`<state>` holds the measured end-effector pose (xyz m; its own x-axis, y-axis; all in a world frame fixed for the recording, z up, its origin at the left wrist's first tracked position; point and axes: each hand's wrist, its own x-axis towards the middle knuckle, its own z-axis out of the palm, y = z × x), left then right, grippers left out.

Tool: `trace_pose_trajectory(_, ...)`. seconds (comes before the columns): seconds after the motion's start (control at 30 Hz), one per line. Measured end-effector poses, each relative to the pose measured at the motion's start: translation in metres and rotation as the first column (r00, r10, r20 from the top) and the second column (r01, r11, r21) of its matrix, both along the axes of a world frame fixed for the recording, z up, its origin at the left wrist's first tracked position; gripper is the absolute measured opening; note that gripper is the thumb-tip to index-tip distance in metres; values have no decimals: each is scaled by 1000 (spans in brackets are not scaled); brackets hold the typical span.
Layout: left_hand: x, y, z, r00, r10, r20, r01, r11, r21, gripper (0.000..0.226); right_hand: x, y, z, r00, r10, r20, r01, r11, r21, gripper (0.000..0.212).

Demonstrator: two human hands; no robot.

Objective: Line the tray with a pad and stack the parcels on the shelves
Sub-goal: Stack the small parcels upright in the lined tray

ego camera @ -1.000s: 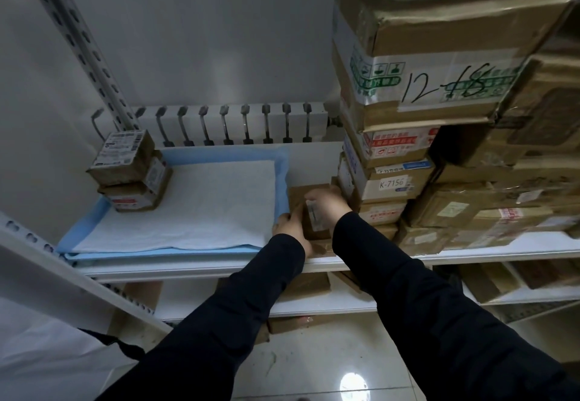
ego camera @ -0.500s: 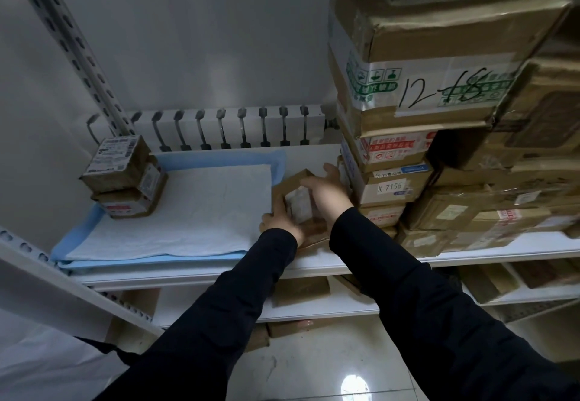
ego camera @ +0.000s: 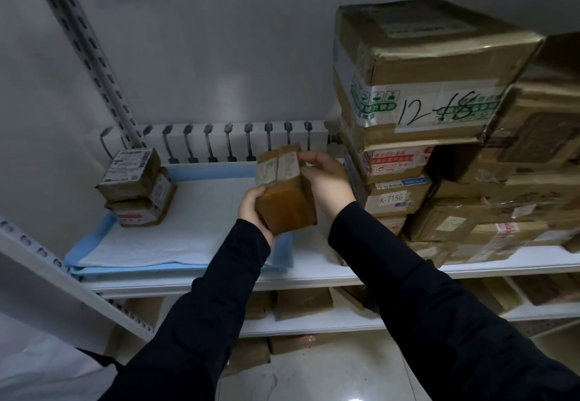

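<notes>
Left hand (ego camera: 251, 209) and right hand (ego camera: 326, 181) both curl round a small parcel (ego camera: 285, 193), held above the 3 o'clock edge of the pad (ego camera: 194, 221). Lower it flat, square beside the stacked parcels (ego camera: 138, 187) at 9 o'clock, releasing only once seated.

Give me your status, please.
Left hand and right hand grip small parcel, held above pad, right edge. Two parcels stacked at pad's left. Tall stack close right.

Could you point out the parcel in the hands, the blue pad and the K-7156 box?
Parcel in the hands (ego camera: 288, 206), head view, brown lower face.
Blue pad (ego camera: 194, 221), head view, white middle.
K-7156 box (ego camera: 392, 198), head view, white label.
</notes>
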<state>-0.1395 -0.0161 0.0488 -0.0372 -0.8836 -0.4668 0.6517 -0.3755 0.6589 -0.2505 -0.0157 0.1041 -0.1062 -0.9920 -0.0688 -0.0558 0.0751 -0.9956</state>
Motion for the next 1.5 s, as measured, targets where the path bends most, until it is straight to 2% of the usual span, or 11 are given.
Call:
trace_pose_trajectory(0.17,10,13,19,985,52,-164,-52,999,0,46,8,20,26,977,81,-196,-101,990,-96,25)
trace_pose_trajectory(0.4,7,21,44,955,5,-298,-40,993,-111,56,19,44,76,763,-38,-645,-275,884,-377,34)
trace_pose_trajectory(0.57,3,25,65,933,-23,-358,-50,980,-192,52,23,50,94,704,-72,-706,-308,865,-396,35)
trace_pose_trajectory(0.87,-2,38,78,906,-58,-419,-56,965,-257,56,22,57,102,482,-222,-848,-413,796,-443,48)
trace_pose_trajectory(1.07,1,40,79,880,-39,-474,-99,960,-263,54,22,58,100,581,-161,-798,-369,821,-435,57)
trace_pose_trajectory(1.13,6,38,77,851,-37,-523,-120,957,-263,60,26,55,96,709,-28,-704,-307,887,-345,66)
trace_pose_trajectory(1.2,12,35,74,826,-19,-563,-145,959,-245,65,31,55,94,913,116,-392,-220,947,-233,80)
trace_pose_trajectory(1.27,19,34,71,808,11,-589,-191,951,-244,62,37,53,92,982,188,-33,-190,979,-69,85)
trace_pose_trajectory(1.37,30,36,68,811,54,-583,-229,945,-232,56,40,46,81,951,276,140,-297,939,172,45)
trace_pose_trajectory(1.43,42,34,65,892,95,-442,-182,971,-157,55,48,36,69,937,294,189,-334,912,238,17)
trace_pose_trajectory(1.5,52,32,56,938,133,-320,-145,989,-13,60,53,26,58,938,257,231,-314,912,264,20)
